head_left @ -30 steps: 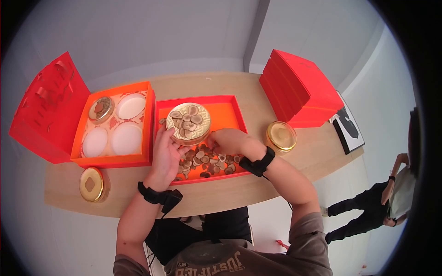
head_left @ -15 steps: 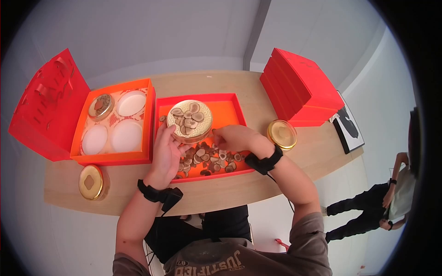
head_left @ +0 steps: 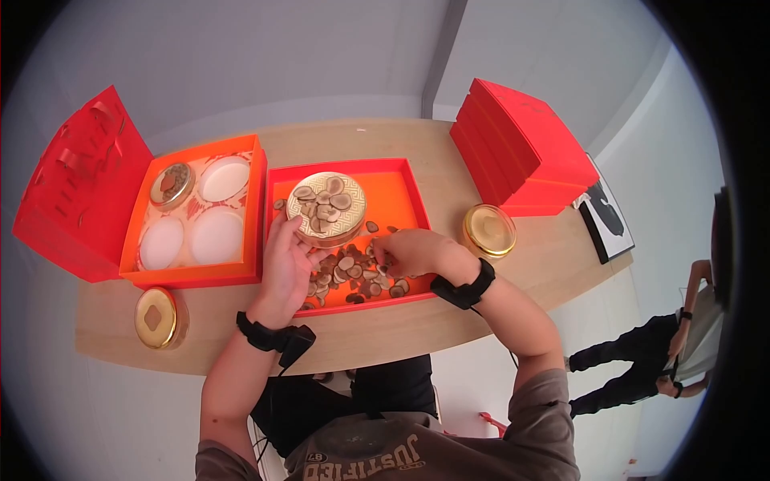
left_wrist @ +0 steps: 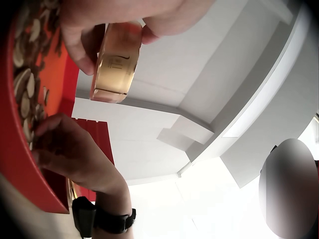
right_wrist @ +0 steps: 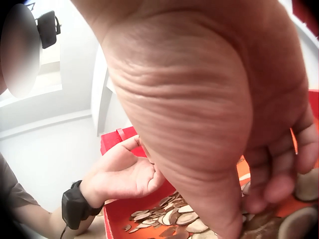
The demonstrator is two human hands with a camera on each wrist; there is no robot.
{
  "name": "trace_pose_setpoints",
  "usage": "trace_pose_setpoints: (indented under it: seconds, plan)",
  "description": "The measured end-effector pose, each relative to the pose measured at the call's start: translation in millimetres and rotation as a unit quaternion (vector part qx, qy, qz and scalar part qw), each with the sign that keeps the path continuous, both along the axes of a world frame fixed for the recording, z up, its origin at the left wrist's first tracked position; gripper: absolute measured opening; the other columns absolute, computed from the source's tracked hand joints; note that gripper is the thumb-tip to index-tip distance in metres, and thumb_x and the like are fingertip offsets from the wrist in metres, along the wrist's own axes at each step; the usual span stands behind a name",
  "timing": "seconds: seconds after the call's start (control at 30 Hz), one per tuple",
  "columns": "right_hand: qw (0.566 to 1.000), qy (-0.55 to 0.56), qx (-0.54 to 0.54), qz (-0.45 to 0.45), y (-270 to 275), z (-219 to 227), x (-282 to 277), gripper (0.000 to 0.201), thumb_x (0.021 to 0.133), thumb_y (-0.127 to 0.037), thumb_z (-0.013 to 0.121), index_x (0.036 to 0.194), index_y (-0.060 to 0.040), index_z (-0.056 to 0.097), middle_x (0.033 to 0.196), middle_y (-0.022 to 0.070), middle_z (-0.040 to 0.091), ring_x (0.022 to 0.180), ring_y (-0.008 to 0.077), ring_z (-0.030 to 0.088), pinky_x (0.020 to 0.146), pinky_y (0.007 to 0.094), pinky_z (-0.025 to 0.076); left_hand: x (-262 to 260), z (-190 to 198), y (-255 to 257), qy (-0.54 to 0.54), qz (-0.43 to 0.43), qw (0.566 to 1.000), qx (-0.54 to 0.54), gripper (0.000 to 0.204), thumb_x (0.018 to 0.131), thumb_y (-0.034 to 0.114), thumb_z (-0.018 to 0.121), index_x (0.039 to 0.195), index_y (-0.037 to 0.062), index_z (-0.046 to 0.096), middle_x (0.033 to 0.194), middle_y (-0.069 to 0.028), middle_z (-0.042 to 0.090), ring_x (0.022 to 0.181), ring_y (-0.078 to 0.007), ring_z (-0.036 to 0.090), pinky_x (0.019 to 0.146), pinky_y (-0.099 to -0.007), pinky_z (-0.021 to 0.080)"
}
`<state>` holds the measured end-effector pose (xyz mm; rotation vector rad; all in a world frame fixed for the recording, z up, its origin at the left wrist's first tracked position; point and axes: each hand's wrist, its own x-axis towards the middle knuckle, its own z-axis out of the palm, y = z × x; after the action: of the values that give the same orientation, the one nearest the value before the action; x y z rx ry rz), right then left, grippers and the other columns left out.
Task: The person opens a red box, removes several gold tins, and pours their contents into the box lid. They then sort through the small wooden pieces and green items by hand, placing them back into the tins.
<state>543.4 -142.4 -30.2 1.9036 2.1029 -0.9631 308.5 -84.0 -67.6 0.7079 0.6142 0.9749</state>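
Note:
My left hand [head_left: 282, 264] grips a round gold jar [left_wrist: 114, 69] by its sides, tilted above the left part of a shallow red tray [head_left: 393, 178]. On the jar's patterned gold face lie several thin, brown-rimmed dried slices [head_left: 324, 213]. More loose slices [head_left: 345, 271] are spread over the tray's orange floor, mostly toward the near edge. Reaching down among them, my right hand [head_left: 419, 255] has its thumb and fingers bent at the pile. Its fingertips are partly hidden, and I cannot tell whether a slice is pinched there.
To the left stands an orange-red gift box [head_left: 192, 276] with round white recesses and one filled jar [head_left: 172, 186]. Gold-lidded jars stand at the table's front left [head_left: 156, 319] and right [head_left: 488, 231]. Stacked red boxes [head_left: 521, 152] are at the back right. Another person [head_left: 694, 321] stands right.
My right hand has moved from beside the jar down and toward me, into the slices. My left hand still holds the jar in nearly the same place.

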Motion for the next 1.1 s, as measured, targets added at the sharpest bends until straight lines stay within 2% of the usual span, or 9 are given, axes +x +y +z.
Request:
trace_pose_setpoints:
  seconds: [0.2,0.37,0.6,0.7,0.77,0.8,0.87,0.97,1.1]
  plan:
    - [0.997,-0.021,0.051,0.052,0,-5,6,0.018,0.084,-0.016,0.072,0.100,-0.0099,0.067,0.085,0.0079,0.070,0.081,0.0256,0.070,0.071,0.0397,0.054,0,3,-1,0.000,-0.002,1.000,0.002,0.037,0.104,0.030,0.052,0.137,0.0152,0.048,0.135,-0.0053,0.059,0.123,-0.0203,0.059,0.100,-0.0443,0.049]
    - [0.998,0.069,0.009,-0.007,0,2,4,0.023,0.086,-0.016,0.071,0.108,-0.0104,0.065,0.089,0.0063,0.072,0.083,0.0230,0.071,0.071,0.0386,0.054,0,3,-1,0.000,-0.005,1.000,0.000,0.037,0.104,0.030,0.051,0.138,0.0154,0.048,0.135,-0.0052,0.059,0.123,-0.0199,0.059,0.100,-0.0439,0.049]
    - [0.997,0.060,0.013,-0.040,2,13,-6,0.028,0.092,-0.012,0.063,0.120,-0.0109,0.065,0.095,0.0062,0.075,0.072,0.0227,0.071,0.068,0.0364,0.055,-1,2,0,-0.004,-0.010,1.000,0.002,0.037,0.104,0.030,0.051,0.138,0.0155,0.047,0.136,-0.0050,0.059,0.123,-0.0200,0.059,0.101,-0.0438,0.048]
    - [0.997,0.031,0.067,-0.032,5,17,-11,0.033,0.093,-0.010,0.062,0.126,-0.0119,0.065,0.096,0.0064,0.076,0.067,0.0241,0.071,0.068,0.0367,0.056,0,1,0,-0.006,-0.011,1.000,0.003,0.038,0.104,0.030,0.051,0.138,0.0160,0.047,0.137,-0.0049,0.058,0.124,-0.0209,0.058,0.102,-0.0451,0.047]
    - [0.998,0.011,0.000,-0.062,5,34,-18,0.028,0.098,-0.013,0.061,0.126,-0.0117,0.064,0.105,0.0100,0.073,0.076,0.0258,0.073,0.071,0.0394,0.057,1,3,-2,-0.003,-0.008,1.000,0.000,0.038,0.104,0.030,0.051,0.138,0.0163,0.047,0.138,-0.0049,0.058,0.125,-0.0213,0.058,0.102,-0.0455,0.046]
    - [0.998,0.010,0.005,-0.062,8,24,-14,0.028,0.098,-0.013,0.061,0.126,-0.0117,0.064,0.105,0.0100,0.073,0.076,0.0258,0.073,0.071,0.0394,0.057,1,4,-2,0.000,-0.004,1.000,-0.006,0.038,0.103,0.031,0.052,0.139,0.0166,0.047,0.138,-0.0049,0.058,0.125,-0.0217,0.058,0.102,-0.0459,0.045]
    - [0.991,-0.008,0.127,0.037,16,-3,-5,0.033,0.090,-0.015,0.068,0.123,-0.0142,0.067,0.105,0.0089,0.074,0.097,0.0271,0.072,0.083,0.0411,0.056,0,5,-1,0.001,-0.006,1.000,-0.002,0.038,0.103,0.031,0.052,0.139,0.0167,0.047,0.138,-0.0049,0.058,0.125,-0.0218,0.057,0.102,-0.0459,0.045]
    - [0.995,-0.021,0.095,0.030,21,-11,-2,0.028,0.089,-0.017,0.071,0.117,-0.0133,0.068,0.106,0.0099,0.073,0.106,0.0286,0.069,0.087,0.0425,0.054,0,2,0,0.001,-0.008,1.000,-0.002,0.038,0.103,0.030,0.051,0.139,0.0168,0.047,0.138,-0.0048,0.058,0.125,-0.0214,0.058,0.100,-0.0453,0.045]
    - [0.996,-0.028,0.086,0.020,20,-12,1,0.025,0.089,-0.020,0.073,0.112,-0.0127,0.068,0.104,0.0100,0.073,0.103,0.0291,0.069,0.086,0.0423,0.054,0,1,-1,0.002,-0.008,1.000,-0.006,0.037,0.104,0.030,0.051,0.138,0.0166,0.048,0.137,-0.0045,0.058,0.124,-0.0209,0.058,0.100,-0.0449,0.045]
